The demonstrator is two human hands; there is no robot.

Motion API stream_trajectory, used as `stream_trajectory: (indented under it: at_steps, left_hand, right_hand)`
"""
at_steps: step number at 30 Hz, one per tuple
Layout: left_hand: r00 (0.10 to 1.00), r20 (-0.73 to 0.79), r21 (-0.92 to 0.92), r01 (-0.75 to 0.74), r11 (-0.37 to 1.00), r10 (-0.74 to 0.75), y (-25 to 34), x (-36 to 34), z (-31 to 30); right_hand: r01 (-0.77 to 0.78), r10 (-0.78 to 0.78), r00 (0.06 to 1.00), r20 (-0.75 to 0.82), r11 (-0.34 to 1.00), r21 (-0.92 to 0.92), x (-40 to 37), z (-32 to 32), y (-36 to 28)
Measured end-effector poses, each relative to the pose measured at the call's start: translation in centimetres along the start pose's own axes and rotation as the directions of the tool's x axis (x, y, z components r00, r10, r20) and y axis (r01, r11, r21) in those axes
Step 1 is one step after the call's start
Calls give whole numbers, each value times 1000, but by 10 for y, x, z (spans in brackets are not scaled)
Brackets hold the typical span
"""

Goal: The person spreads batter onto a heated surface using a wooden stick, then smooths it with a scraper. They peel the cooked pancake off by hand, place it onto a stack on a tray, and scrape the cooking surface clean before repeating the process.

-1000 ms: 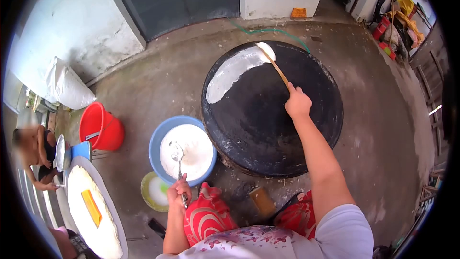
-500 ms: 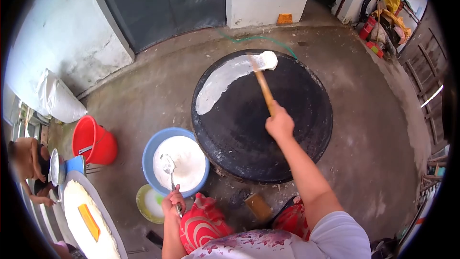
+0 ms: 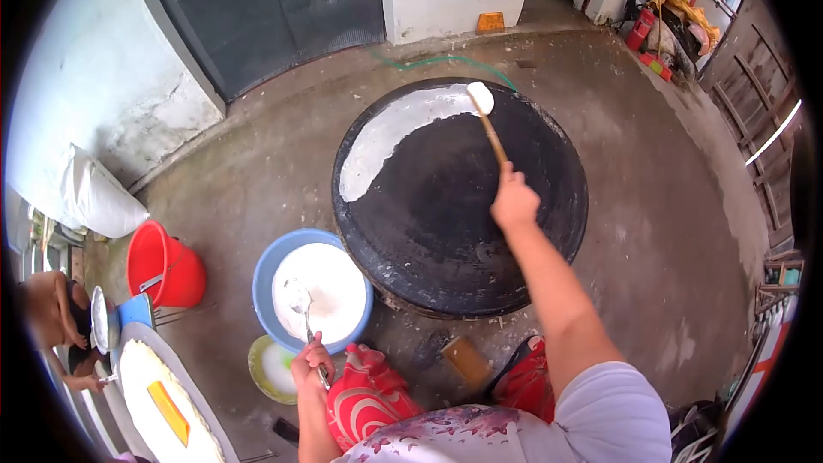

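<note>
My right hand (image 3: 515,199) is closed around the wooden handle of a batter spreader (image 3: 490,130). Its far end meets a white blob of batter (image 3: 482,99) near the back rim of a large round black griddle (image 3: 446,214). A thin white band of batter (image 3: 377,139) curves along the griddle's left and back edge. In my left hand (image 3: 312,365) is the handle of a metal spoon (image 3: 300,298), its batter-coated bowl over the white batter (image 3: 321,287) in a blue basin (image 3: 266,270).
Left of the basin stands a red bucket (image 3: 176,270); a green bowl (image 3: 261,377) sits below it. A large pale round sheet with a yellow scraper (image 3: 169,413) lies at lower left, near another person (image 3: 64,317). A brick-like block (image 3: 465,362) rests by my feet.
My right hand has moved the spreader to the right along the back of the griddle, and the white band now reaches further. My left hand keeps its hold over the basin.
</note>
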State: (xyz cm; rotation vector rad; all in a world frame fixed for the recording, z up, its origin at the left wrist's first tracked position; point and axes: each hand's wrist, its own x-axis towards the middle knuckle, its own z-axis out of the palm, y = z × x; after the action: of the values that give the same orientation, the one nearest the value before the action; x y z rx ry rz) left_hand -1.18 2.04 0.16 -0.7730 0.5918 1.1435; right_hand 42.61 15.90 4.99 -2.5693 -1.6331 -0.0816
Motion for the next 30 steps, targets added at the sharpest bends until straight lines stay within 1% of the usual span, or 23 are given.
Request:
stream_trajectory:
  at_steps: [1,2,4,5,7,8,9,11,13,14,15,17,19,20,21,23,24,25,27,28,29,30]
  left_hand:
    - [1000,5,6,0,1000,0,4,-1,0]
    - [1000,20,4,1,1000,-1,8,1,-4]
    - [999,43,-5,8,1000,-8,12,7,-10]
    - [999,48,-9,14,1000,-14,10,8,-8]
    - [998,3,13,-63,998,63,8,6,-4]
    - [997,13,29,-72,997,72,9,7,-6]
    - [997,8,35,-73,997,73,7,8,-5]
    - [999,30,32,-27,999,26,7,0,-4]
    - [999,36,19,-19,1000,18,15,0,-8]
    - [999,43,-3,-8,1000,8,15,5,-9]
    - [999,48,-5,5,1000,-5,13,8,-7]
    - [999,9,8,-47,999,47,15,5,-6]
    - [998,1,34,-61,998,61,15,5,-6]
    - [997,-9,41,-73,996,73,12,4,-4]
    - [996,-20,49,-87,995,88,12,0,-3]
    - [996,-13,60,-89,994,90,21,-1,-8]
    - [997,0,61,-80,995,80,20,3,-9]
    - [998,3,60,-67,996,67,20,5,-9]
    - [996,-10,51,-93,994,94,19,4,-7]
    - [993,-33,54,-107,993,109,16,2,-4]
    - [993,-32,58,-112,992,114,16,1,-4]
    - [992,-31,59,-117,991,119,15,1,-4]
  right_hand:
    - [-77,76,997,25,996,36,8,-1,13]
    - [-80,79,997,13,996,34,2,-6,12]
    - [-159,154,987,43,975,157,-22,-20,6]
    - [-197,189,980,58,954,226,-30,-25,-11]
    - [-58,44,997,64,966,254,-18,-23,-35]
    - [65,-63,998,-19,984,169,-2,-11,-38]
    - [47,-46,999,-26,998,38,20,-4,-35]
    - [-98,98,995,-7,995,10,39,-3,-5]
    - [-111,111,994,-5,993,45,12,-10,15]
    - [-136,134,990,33,988,70,-12,-24,12]
    - [-145,143,989,29,983,111,-32,-26,6]
    - [-128,114,990,77,969,209,-53,-19,-15]
    - [96,-98,995,23,992,85,-44,-5,-21]
    - [36,-36,999,34,999,-19,-29,-9,-15]
    - [-71,70,998,-5,997,-40,-16,-4,1]
    - [-168,166,983,76,985,27,-12,-9,34]
    - [-199,191,973,133,979,47,-24,-23,35]
    - [-203,197,973,123,978,40,-33,-31,32]
    - [-262,242,956,169,959,110,-41,-36,8]
    - [-226,202,967,155,961,160,-35,-31,-2]
    - [-106,95,990,103,989,105,-26,-26,-9]
    - [-70,66,995,70,996,55,-9,-15,-8]
